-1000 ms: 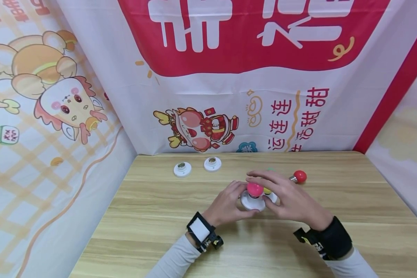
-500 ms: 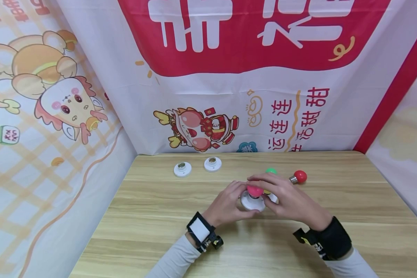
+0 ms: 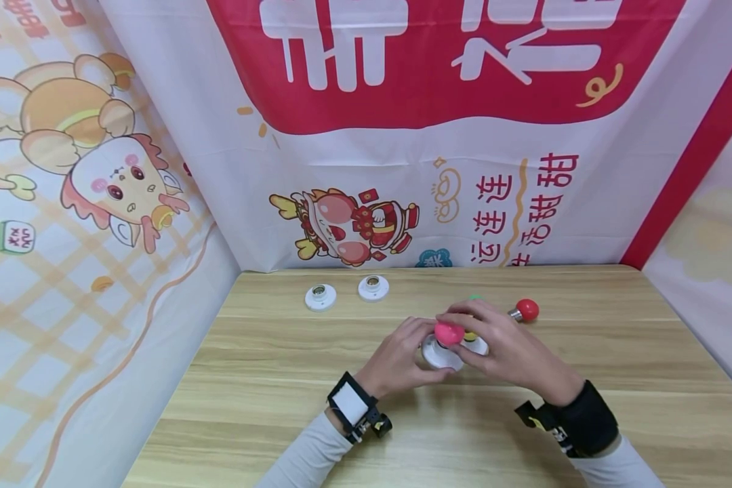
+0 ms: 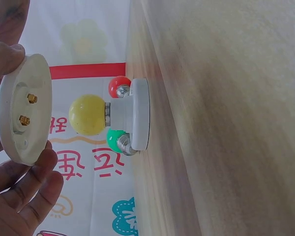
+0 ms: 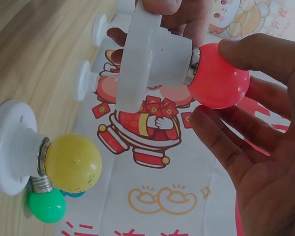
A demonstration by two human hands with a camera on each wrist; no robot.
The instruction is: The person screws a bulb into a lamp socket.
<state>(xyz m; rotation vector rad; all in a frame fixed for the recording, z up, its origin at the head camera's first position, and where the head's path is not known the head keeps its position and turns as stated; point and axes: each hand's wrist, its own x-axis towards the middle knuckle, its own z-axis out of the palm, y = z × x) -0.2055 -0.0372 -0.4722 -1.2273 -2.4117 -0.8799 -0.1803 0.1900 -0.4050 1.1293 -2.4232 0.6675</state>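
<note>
Held the white socket (image 5: 160,61) by its rim in the left hand (image 3: 398,359), from the left, thumb on the near edge and fingers toward the far one. Grasped the pink bulb (image 5: 221,76) in the right hand (image 3: 503,346), from the right, thumb on the near side and fingers reaching over to the far side. Had both pieces up off the table (image 3: 280,407), right of its middle, with the brass screws (image 4: 32,98) under the socket visible from the left wrist.

Shared one long axis between bulb and socket, bulb uppermost, nearly upright with a slight lean to the right: by all appearances, the line to mind in any turn or pull. Placed the right hand nearer to the bulb and the left nearer to the base, one at either end of that line. Showed a silver collar (image 5: 191,69) at the join; could not fairly tell, at so small a gap, the depth of the thread inside.

Worked just beside the yellow bulb (image 5: 73,162), upright in a second socket (image 5: 10,147) to the right. Counted also a green bulb (image 4: 116,140) lying on the far side, a red bulb (image 3: 527,310) farther right, and, well apart at far left, two bulbless sockets (image 3: 320,297).
</note>
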